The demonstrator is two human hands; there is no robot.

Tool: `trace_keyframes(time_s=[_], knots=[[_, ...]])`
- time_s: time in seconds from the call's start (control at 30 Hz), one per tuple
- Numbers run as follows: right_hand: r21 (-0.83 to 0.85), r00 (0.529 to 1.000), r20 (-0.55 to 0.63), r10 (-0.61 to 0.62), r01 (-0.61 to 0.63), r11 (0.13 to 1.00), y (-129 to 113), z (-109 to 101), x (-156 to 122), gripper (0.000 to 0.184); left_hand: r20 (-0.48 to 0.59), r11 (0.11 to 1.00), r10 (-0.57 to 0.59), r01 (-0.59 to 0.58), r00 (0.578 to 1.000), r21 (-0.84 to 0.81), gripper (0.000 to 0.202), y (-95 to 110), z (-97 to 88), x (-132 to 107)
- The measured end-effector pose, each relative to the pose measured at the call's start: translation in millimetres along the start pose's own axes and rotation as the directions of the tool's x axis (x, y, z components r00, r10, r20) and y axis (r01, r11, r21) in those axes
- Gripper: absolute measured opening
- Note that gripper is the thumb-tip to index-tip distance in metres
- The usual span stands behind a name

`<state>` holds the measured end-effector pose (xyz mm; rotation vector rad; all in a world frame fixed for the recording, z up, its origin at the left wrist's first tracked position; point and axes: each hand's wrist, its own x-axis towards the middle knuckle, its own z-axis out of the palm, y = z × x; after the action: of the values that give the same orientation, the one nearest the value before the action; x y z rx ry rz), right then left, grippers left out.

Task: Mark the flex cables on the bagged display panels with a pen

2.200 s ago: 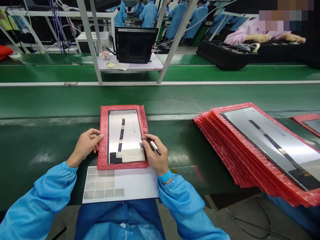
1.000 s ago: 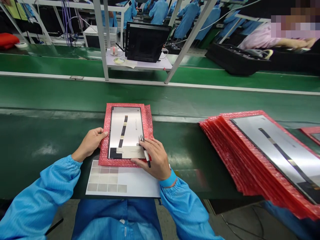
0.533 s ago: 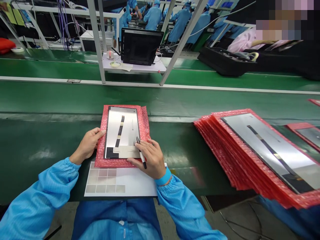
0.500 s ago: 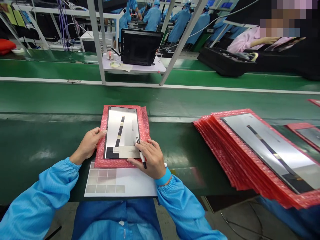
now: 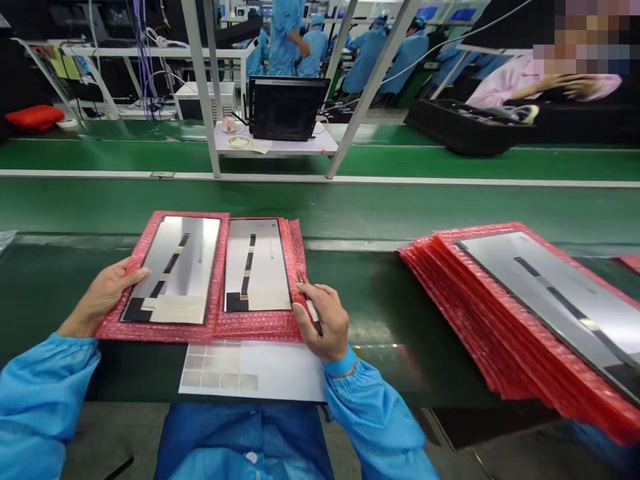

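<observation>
My left hand [image 5: 107,293] grips the left edge of a display panel [image 5: 180,273] lying on a pink bubble-wrap sleeve, thumb on top. Its silvery back carries a dark flex strip and a pale tape patch low down. To its right lies a second panel [image 5: 265,267] on a small stack of pink bubble-wrap sleeves [image 5: 260,325]. My right hand [image 5: 325,317] is closed around a pair of tweezers [image 5: 314,312] at that stack's right edge. Partly under both panels is a white sheet [image 5: 285,370] with a grid of pale squares.
A tall stack of pink-wrapped panels [image 5: 480,320] leans at the right. Behind the green bench [image 5: 375,207] are white frame posts [image 5: 373,87] and a black monitor [image 5: 287,107] on a shelf. A person in pink [image 5: 505,80] sits across; several people in blue work farther back.
My left hand has moved left with the top panel and its sleeve, uncovering another panel beneath. My right hand has shifted slightly right, still holding the tweezers. The camera view has shifted a little.
</observation>
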<state>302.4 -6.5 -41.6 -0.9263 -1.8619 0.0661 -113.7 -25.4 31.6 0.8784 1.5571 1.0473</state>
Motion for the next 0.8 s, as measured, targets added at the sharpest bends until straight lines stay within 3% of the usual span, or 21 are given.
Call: trace_keyframes(time_s=[0.1,0.2,0.4,0.47,0.53,0.6,0.67,0.7,0.8], knots=[[0.005,0.999,-0.039,0.035,-0.035,0.999,0.5,2.1,0.2,0.026,-0.128,0.994,-0.052,0.063,0.99,0.087,0.078,-5.8,-56.2,-7.2],[0.012,0.997,-0.055,0.062,-0.061,0.998,0.0,3.1,1.1,0.025,-0.198,0.984,-0.074,0.104,0.977,0.143,0.076,-14.4,-88.1,-11.4],[0.102,0.984,-0.087,0.158,-0.149,0.984,0.4,1.7,-1.2,0.02,-0.199,0.934,-0.09,0.152,0.976,0.323,0.06,-17.7,-106.1,-12.4],[0.179,0.961,-0.096,0.261,-0.241,0.954,-1.7,-0.2,-2.0,0.018,-0.258,0.895,-0.05,0.158,0.965,0.417,0.05,-15.5,-111.1,-13.6],[0.266,0.922,-0.108,0.372,-0.334,0.904,-6.4,-3.9,-1.7,0.018,-0.381,0.804,0.058,0.183,0.923,0.565,0.048,-13.6,-113.2,-17.6],[0.348,0.882,-0.124,0.455,-0.39,0.852,-13.4,-10.1,-0.7,0.018,-0.442,0.583,0.29,0.209,0.849,0.785,0.049,-13.1,-105.1,-25.3],[0.42,0.842,-0.141,0.521,-0.426,0.801,-21.4,-18.7,-0.3,0.018,-0.3,0.286,0.542,0.164,0.785,0.944,0.045,-15.1,-81.4,-36.7],[0.458,0.818,-0.144,0.556,-0.443,0.77,-25.3,-24.0,-0.9,0.018,-0.191,0.196,0.618,0.085,0.763,0.977,0.041,-17.3,-63.9,-43.3],[0.556,0.745,-0.127,0.655,-0.494,0.669,-33.6,-43.7,-6.5,0.019,0.133,0.156,0.712,-0.34,0.689,0.927,0.026,-29.2,1.5,-64.0]])
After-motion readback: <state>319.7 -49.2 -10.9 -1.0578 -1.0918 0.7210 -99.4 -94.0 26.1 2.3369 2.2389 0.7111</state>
